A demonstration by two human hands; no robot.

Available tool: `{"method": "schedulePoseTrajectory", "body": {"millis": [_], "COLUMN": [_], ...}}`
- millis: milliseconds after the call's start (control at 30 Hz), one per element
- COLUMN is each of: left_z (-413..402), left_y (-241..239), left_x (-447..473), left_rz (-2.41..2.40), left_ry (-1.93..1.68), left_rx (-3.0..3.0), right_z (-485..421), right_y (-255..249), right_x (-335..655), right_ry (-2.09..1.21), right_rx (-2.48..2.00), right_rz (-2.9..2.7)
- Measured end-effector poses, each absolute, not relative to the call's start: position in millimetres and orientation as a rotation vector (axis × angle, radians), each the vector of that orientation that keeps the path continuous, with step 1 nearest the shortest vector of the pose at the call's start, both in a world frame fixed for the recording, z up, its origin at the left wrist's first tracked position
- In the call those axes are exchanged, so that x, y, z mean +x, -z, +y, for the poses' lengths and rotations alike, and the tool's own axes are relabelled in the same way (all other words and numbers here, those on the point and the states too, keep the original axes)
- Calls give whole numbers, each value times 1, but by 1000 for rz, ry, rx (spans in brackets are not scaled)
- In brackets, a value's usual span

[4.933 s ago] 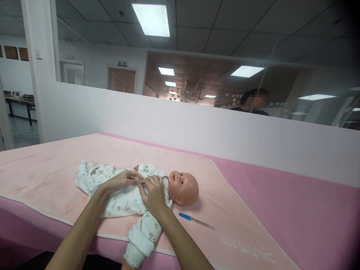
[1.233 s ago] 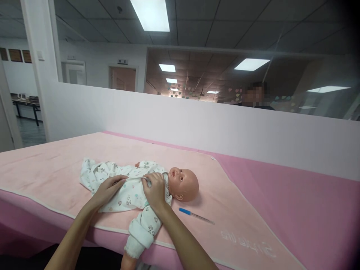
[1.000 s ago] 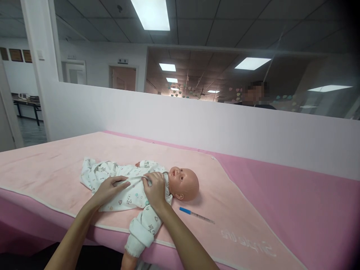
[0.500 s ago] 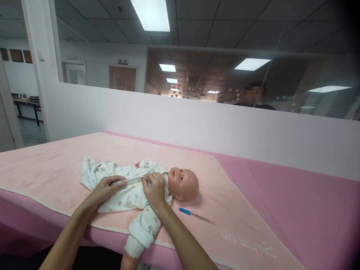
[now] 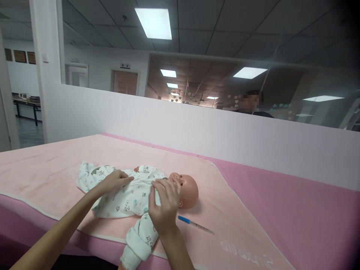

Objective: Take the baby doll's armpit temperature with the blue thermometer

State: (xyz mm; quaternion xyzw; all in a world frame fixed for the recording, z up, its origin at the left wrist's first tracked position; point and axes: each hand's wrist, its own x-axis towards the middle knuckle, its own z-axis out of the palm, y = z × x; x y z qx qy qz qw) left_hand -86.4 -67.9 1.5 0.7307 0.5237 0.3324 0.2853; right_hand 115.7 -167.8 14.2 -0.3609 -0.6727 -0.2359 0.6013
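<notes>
A baby doll (image 5: 189, 189) in a white printed romper (image 5: 128, 197) lies on its back on a pale pink towel (image 5: 50, 168), head to the right. My left hand (image 5: 114, 181) rests flat on the romper over the doll's belly, fingers lying loosely apart. My right hand (image 5: 164, 204) is raised just above the doll's chest and chin with the fingers spread, holding nothing. One sleeved doll arm (image 5: 139, 238) hangs over the near edge of the table.
A thin thermometer with a blue end (image 5: 195, 224) lies on the towel just right of my right hand. A darker pink cover (image 5: 295, 210) spreads to the right. A white partition (image 5: 197, 127) backs the table; another person (image 5: 253, 103) sits behind it.
My right hand has lifted off the doll's chest and opened its fingers. My left hand has slid a little up the romper. The view has shifted slightly.
</notes>
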Motion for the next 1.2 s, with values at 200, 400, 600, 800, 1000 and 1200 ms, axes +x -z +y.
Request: {"method": "schedulePoseTrajectory", "body": {"millis": [200,400,600,800,1000,1200], "left_z": [-34,-28,-26,-10,-9,-25], "left_y": [-24,-5,5,16,14,7], "left_x": [-30,6,1,-5,-6,-6], "left_rz": [1116,790,818,956,843,758], "left_ry": [-816,-743,-761,-1114,-1162,-1197], "left_rx": [2300,2221,2139,1522,1151,1284], "right_z": [-210,-217,-228,-241,-247,-168], "right_y": [11,49,57,38,-20,-64], "right_x": [182,265,277,271,247,173], "right_ry": [453,87,52,-61,34,430], "right_rx": [-1281,-1859,-1894,-1955,-1728,-1634], "right_rz": [-1324,-1492,-1628,-1425,-1378,-1924]}}
